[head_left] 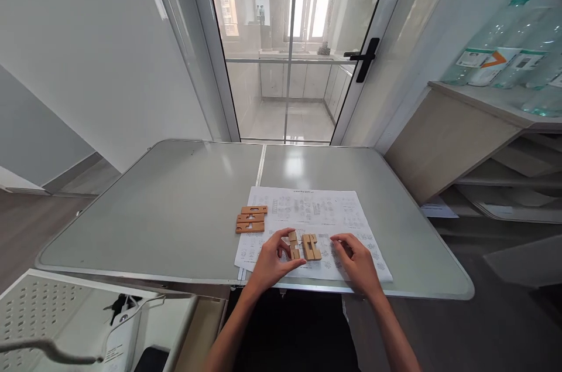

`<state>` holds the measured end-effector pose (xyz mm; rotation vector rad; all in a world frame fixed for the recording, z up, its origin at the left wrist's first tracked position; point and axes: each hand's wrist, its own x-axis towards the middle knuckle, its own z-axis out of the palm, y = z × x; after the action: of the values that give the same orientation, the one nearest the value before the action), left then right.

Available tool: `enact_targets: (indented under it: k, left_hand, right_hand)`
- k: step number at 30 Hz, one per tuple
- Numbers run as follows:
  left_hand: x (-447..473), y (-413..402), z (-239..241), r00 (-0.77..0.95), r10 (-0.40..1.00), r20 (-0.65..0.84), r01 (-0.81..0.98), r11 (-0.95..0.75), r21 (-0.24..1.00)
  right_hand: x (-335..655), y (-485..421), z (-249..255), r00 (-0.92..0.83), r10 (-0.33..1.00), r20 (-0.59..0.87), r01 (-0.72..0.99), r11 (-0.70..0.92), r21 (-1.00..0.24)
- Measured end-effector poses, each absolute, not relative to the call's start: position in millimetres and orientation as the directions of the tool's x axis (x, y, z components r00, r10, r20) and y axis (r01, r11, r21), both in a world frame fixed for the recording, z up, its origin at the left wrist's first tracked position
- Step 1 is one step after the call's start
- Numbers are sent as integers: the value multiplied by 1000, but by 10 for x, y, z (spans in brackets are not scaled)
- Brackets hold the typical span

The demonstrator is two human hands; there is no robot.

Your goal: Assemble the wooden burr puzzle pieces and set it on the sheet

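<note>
My left hand has its thumb and index finger around a notched wooden puzzle piece, at opposite ends of it; the fingers cover part of the piece. Just right of it two more notched wooden puzzle pieces lie side by side on the printed sheet. My right hand is to the right of these pieces, apart from them, with fingers loosely bent and nothing visible in them. Under both hands lies the paper sheet with printed diagrams. Three wooden puzzle pieces with cut-outs and dark marks lie stacked in a column at its left edge.
The grey-green table has a metal rim and a seam. A white perforated basket with keys and a dark phone-like object stands at lower left. At right, a wooden shelf carries several plastic bottles. Beyond the table is a glass door.
</note>
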<state>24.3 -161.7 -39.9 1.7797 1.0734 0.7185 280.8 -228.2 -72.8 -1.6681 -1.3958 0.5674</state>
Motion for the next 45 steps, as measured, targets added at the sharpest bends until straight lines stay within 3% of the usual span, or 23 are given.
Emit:
enact_targets:
  k: [13, 21, 26, 31, 38, 45]
  left_hand:
    - [246, -1603, -391, 466, 883, 49, 359, -239, 902]
    - [238, -1610, -388, 473, 880, 38, 367, -236, 899]
    - [237, -1608, -394, 474, 880, 33, 372, -234, 898]
    - [236, -1612, -397, 473, 881, 15, 384, -221, 896]
    - [240, -1619, -404, 476, 879, 21, 372, -223, 901]
    - [247, -1628, -416, 471, 881, 46, 364, -241, 900]
  right_hand:
    - [2717, -2323, -590, -4, 985, 175, 601, 142, -787]
    - [2706, -2315, -614, -5, 986, 170, 628, 135, -766]
    - [2724, -2304, -637, 109, 987, 117, 503, 47, -863]
    - [2770, -2316, -635, 266, 963, 26, 270, -49, -961]
    - [2646, -2317, -502, 256, 967, 4, 34, -5, -999]
    - [2370, -2246, -457, 223, 975, -20, -85, -1, -996]
